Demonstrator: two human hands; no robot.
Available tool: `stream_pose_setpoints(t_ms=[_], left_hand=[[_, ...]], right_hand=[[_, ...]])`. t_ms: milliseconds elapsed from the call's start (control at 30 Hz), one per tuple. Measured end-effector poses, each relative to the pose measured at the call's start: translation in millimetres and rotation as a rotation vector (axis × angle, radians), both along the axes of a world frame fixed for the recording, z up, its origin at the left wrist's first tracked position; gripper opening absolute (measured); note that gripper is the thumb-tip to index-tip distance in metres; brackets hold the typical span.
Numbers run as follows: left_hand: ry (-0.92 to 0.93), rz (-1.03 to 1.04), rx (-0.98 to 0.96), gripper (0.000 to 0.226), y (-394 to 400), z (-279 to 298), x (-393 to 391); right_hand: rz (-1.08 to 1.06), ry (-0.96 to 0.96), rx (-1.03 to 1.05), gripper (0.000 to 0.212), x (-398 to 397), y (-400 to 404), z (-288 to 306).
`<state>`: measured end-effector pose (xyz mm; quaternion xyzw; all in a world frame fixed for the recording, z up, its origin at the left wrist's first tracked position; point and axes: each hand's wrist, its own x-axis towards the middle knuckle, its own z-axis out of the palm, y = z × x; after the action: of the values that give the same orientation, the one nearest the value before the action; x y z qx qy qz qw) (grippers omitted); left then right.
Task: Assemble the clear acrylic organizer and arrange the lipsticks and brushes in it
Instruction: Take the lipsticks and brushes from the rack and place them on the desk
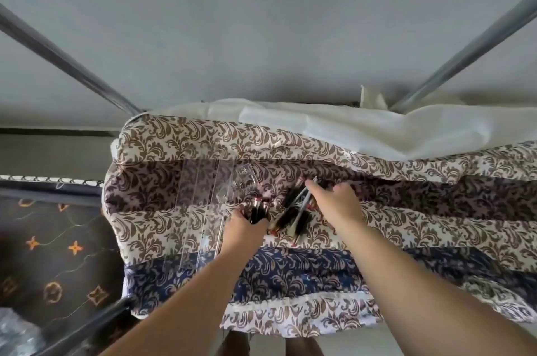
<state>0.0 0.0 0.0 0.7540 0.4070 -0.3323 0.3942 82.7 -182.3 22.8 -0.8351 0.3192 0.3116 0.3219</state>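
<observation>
— Forearms are reaching out over the patterned cloth (290, 291) on the table. What are the hands doing?

— Left hand (242, 229) is gripping a bundle of lipsticks (258, 211), its fingers curled round the dark tubes. Right hand (334, 204) is lying over the loose pile of brushes (293, 210); the forefinger is stretching forward along a pale handle, but I cannot tell whether the other fingers are pinching anything, since the back of the hand is hiding them.

— And the organizer?

— Clear acrylic panels (203, 190) are lying flat on the cloth, just left of the lipsticks and running towards the near edge. A small clear piece (245, 181) is sitting at their far end. Nothing is standing up as a box yet, so far as I can make out; the plastic is hard to read against the pattern.

— So which step is this?

— Gathering and sorting, I am judging. Assembly is not yet done, so nothing can be arranged.

— Next move?

— Probably setting the lipsticks aside, clear of the panels, then freeing both hands to slot the sheets together. Clear edges will be hard to see on that busy cloth, so careful lining up is needed.
</observation>
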Motion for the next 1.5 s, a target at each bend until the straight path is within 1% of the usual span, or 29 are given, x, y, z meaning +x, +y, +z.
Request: stream_pose_setpoints(t_ms=[33,67,100,133,167,200,267,300,367,433,500,633,700,800,967,1033,1100,1167,1267,1367,1500], left_hand=[[-0.008,-0.053,0.058,0.066,-2,-4,1],[-0.009,-0.123,0.137,0.071,-5,-11,2],[-0.031,-0.166,0.180,0.074,-7,-17,1],[-0.059,-0.199,0.217,0.076,-9,-20,0],[-0.085,-0.234,0.246,0.078,-11,-24,-1],[-0.104,-0.268,0.275,0.080,-13,-27,-1],[-0.131,-0.326,0.323,0.081,-13,-32,-2],[-0.140,-0.345,0.335,0.081,-13,-34,-1],[-0.166,-0.365,0.329,0.080,-12,-36,0],[-0.190,-0.383,0.326,0.077,-13,-37,2],[-0.209,-0.407,0.319,0.069,-13,-38,5],[-0.241,-0.439,0.291,0.042,-15,-39,10],[-0.260,-0.451,0.287,0.035,-14,-40,10],[-0.276,-0.457,0.260,0.031,-13,-43,11],[-0.374,-0.420,0.149,0.034,-15,-41,4],[-0.397,-0.420,0.092,0.033,-19,-43,-1],[-0.392,-0.423,0.019,0.026,-23,-45,-5],[-0.390,-0.410,-0.034,0.020,-29,-47,-5],[-0.384,-0.428,-0.065,0.023,-36,-49,-4],[-0.354,-0.428,-0.108,0.035,-45,-50,-5],[-0.371,-0.438,-0.025,0.058,-59,-53,-5]], right_hand=[[0.018,-0.001,-0.003,0.078,5,5,1],[0.026,0.002,-0.006,0.080,9,9,-4],[0.023,0.006,-0.009,0.089,12,14,-8],[0.021,0.011,-0.022,0.103,15,19,-12],[0.041,0.014,-0.051,0.111,15,25,-15],[0.083,0.008,-0.096,0.110,14,30,-18],[0.139,-0.016,-0.190,0.093,12,35,-25],[0.153,-0.035,-0.198,0.083,12,36,-27],[0.171,-0.066,-0.180,0.065,11,37,-33],[0.180,-0.099,-0.192,0.055,8,38,-36],[0.168,-0.140,-0.202,0.052,4,39,-38],[0.074,-0.222,-0.143,0.043,-2,41,-43],[0.057,-0.261,-0.108,0.046,-6,42,-45],[0.044,-0.306,-0.040,0.051,-10,39,-45],[-0.133,-0.376,0.152,0.052,-11,30,-44],[-0.188,-0.406,0.202,0.045,-10,27,-40],[-0.228,-0.425,0.247,0.027,-12,20,-38],[-0.257,-0.444,0.282,0.022,-17,12,-33],[-0.274,-0.433,0.310,0.026,-24,-7,-27],[-0.276,-0.366,0.354,0.030,-35,-21,-26],[-0.172,-0.316,0.290,0.036,-54,-29,-37]])
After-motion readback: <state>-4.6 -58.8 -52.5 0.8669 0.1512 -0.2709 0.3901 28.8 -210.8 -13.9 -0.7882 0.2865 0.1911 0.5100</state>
